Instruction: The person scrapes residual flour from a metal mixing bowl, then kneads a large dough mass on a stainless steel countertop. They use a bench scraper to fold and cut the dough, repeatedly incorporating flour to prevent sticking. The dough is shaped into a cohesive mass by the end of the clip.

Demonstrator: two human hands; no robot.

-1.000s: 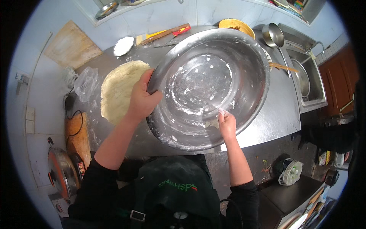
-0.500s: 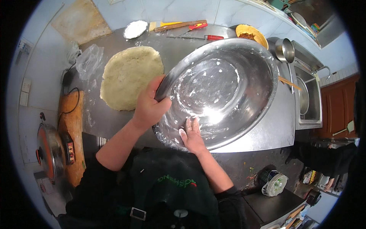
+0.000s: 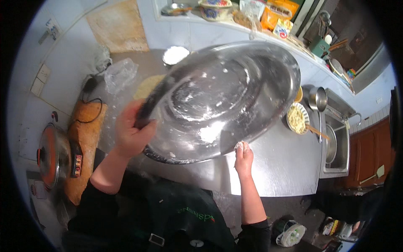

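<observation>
Head view showed a steel basin [image 3: 218, 94], shiny inside streaked with white powder [image 3: 184, 116], tilted over the bench [image 3: 277, 164]. The left grip [image 3: 133, 131] was closed round the basin's left rim, forearm [image 3: 110, 170] slanting upward; the right grip [image 3: 244, 160], fingers [image 3: 240, 147] bunched, was at the near rim, its hold unclear.

Black sleeves [image 3: 98, 210]; dark apron [image 3: 184, 227], green lettering [image 3: 195, 213], rectangular buckle [image 3: 157, 240], pale round disc [image 3: 196, 243].

Two hands [image 3: 133, 131] [image 3: 243, 158], one large metal basin [image 3: 268, 98], one table [image 3: 281, 166], one sheet of dough [image 3: 147, 86], one mound of white powder [image 3: 176, 54], one striped bowl [image 3: 306, 115], one long-handled ladle [image 3: 317, 99], one sink [image 3: 336, 171], one lidded pot [image 3: 50, 155] and two wooden boards [image 3: 119, 27] [image 3: 88, 115] are in view
</observation>
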